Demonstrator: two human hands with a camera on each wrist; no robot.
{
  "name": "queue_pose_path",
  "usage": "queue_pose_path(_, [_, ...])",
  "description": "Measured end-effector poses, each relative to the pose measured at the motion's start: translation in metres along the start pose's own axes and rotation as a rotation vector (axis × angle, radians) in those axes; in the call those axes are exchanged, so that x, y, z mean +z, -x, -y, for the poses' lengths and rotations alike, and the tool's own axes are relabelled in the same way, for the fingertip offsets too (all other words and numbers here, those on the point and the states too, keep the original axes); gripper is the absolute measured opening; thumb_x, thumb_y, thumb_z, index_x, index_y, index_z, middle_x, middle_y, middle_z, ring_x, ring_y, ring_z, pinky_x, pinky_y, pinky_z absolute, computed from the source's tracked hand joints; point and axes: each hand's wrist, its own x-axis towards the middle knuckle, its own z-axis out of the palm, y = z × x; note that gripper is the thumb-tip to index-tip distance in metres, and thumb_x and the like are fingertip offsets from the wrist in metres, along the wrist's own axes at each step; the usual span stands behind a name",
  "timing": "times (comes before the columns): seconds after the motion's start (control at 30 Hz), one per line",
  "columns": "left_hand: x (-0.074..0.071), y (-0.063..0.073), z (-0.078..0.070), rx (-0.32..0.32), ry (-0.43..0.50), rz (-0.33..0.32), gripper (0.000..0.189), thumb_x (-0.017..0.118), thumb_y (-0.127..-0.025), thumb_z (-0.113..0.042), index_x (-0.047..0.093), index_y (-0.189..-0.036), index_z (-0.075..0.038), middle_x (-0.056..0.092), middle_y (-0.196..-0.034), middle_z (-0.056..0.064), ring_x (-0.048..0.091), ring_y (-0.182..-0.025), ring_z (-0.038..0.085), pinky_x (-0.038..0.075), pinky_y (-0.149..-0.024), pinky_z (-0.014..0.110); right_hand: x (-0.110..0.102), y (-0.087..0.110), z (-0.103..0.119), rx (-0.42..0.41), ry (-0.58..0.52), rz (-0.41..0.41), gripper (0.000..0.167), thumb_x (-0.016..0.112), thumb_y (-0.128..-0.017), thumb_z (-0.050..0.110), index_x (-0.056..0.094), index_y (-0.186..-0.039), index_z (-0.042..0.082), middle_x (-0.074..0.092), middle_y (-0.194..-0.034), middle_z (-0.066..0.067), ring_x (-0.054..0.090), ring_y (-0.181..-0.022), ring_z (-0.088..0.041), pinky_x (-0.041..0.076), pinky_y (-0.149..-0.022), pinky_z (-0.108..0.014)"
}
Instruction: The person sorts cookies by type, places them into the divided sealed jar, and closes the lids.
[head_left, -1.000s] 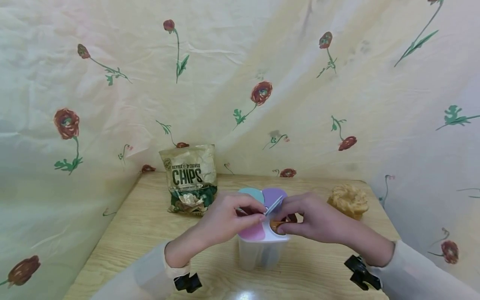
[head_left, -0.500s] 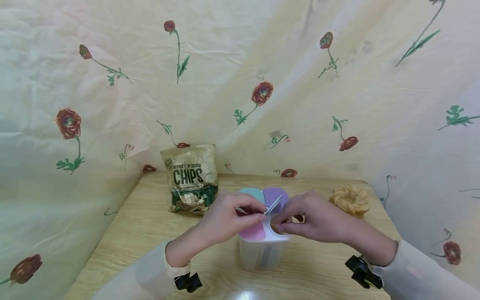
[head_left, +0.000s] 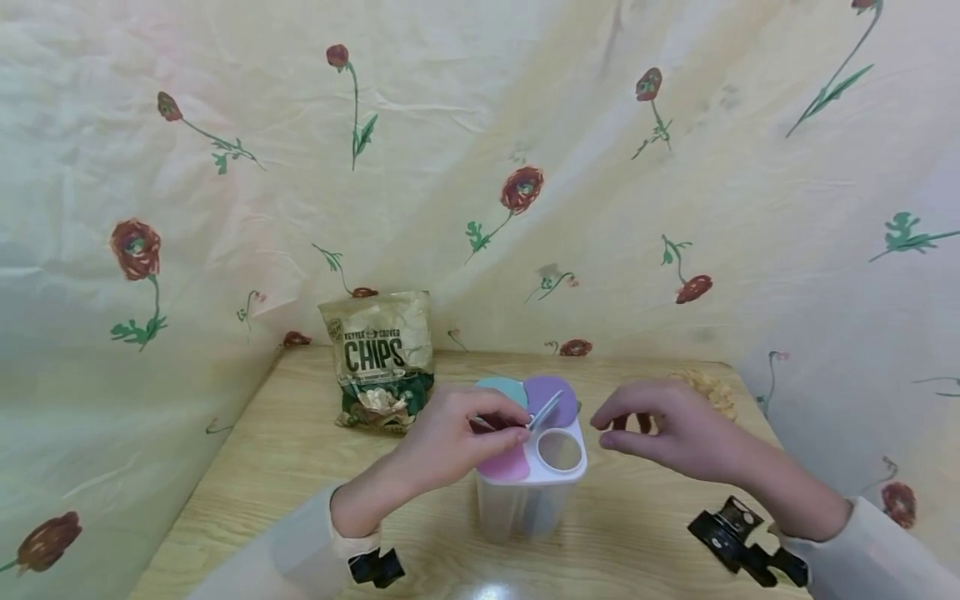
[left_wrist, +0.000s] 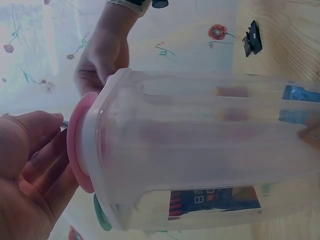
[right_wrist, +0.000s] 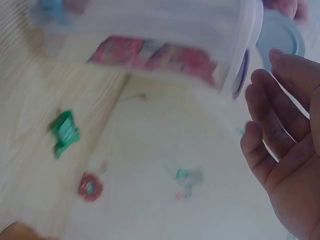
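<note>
A translucent plastic container stands on the table, topped with a white cover carrying pink, teal and purple round flap lids. My left hand pinches the raised light blue flap lid, seen nearly edge-on from the head and as a disc in the right wrist view. Below it the round opening is uncovered. My right hand hovers right of the container, fingers loosely bent, nothing between them. Through the walls show a dark blue packet, red packets and a brown piece.
A chips bag stands at the table's back left. A ring-shaped pastry sits at the right, partly behind my right hand. A small green wrapped candy lies on the table. Floral cloth hangs behind.
My right hand has drawn out of the opening and moved right; the orange-brown piece it held there no longer shows in the head view. My left hand still holds the flap lid.
</note>
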Motion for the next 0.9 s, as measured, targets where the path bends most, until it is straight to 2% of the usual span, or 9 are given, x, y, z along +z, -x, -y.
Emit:
queue_pose_path(0.23, [-0.001,0.001,-0.002,-0.001,-0.007,-0.006,0.013,0.08,-0.09,-0.014,0.08,-0.103,-0.014,0.078,-0.095,-0.002,0.07,-0.084,0.003,0.062,-0.072,0.023,-0.006,0.042,-0.027,0.12,-0.006,-0.076,0.03,0.081,-0.086,0.004,0.076,-0.105,0.026,0.074,-0.094,0.013,0.065,-0.076,-0.004,0.055,-0.061,-0.023])
queue_pose_path(0.5, [-0.001,-0.001,0.0,0.027,-0.012,-0.002,0.012,0.08,-0.09,-0.014,0.08,-0.102,-0.013,0.078,-0.093,-0.002,0.07,-0.083,0.001,0.061,-0.072,0.022,0.003,0.099,-0.062,0.35,0.032,-0.098,0.026,0.077,-0.091,0.01,0.075,-0.11,0.027,0.074,-0.1,0.014,0.067,-0.087,-0.002,0.055,-0.066,-0.024])
queue_pose_path(0.6, [-0.001,-0.001,0.0,0.036,-0.016,-0.001,0.012,0.08,-0.09,-0.013,0.08,-0.102,-0.012,0.078,-0.093,-0.002,0.07,-0.083,0.001,0.061,-0.072,0.021,0.008,0.117,-0.077,0.44,0.03,-0.066,0.021,0.076,-0.094,0.015,0.075,-0.111,0.026,0.074,-0.102,0.014,0.066,-0.09,0.0,0.054,-0.067,-0.024])
queue_pose_path(0.73, [-0.001,-0.001,0.001,0.034,-0.016,-0.002,0.012,0.079,-0.09,-0.014,0.08,-0.102,-0.012,0.078,-0.093,-0.002,0.07,-0.084,0.001,0.061,-0.072,0.021,0.011,0.137,-0.095,0.536,-0.041,0.046,0.021,0.072,-0.097,0.02,0.073,-0.118,0.017,0.074,-0.106,0.01,0.065,-0.091,0.002,0.054,-0.066,-0.025])
queue_pose_path(0.9, [-0.001,-0.001,0.0,0.045,-0.021,-0.002,0.012,0.079,-0.09,-0.013,0.08,-0.102,-0.011,0.078,-0.093,-0.001,0.07,-0.084,0.0,0.061,-0.072,0.02,0.017,0.158,-0.111,0.588,-0.149,0.155,0.03,0.069,-0.099,0.021,0.069,-0.123,0.002,0.073,-0.108,0.002,0.064,-0.089,0.001,0.055,-0.065,-0.026])
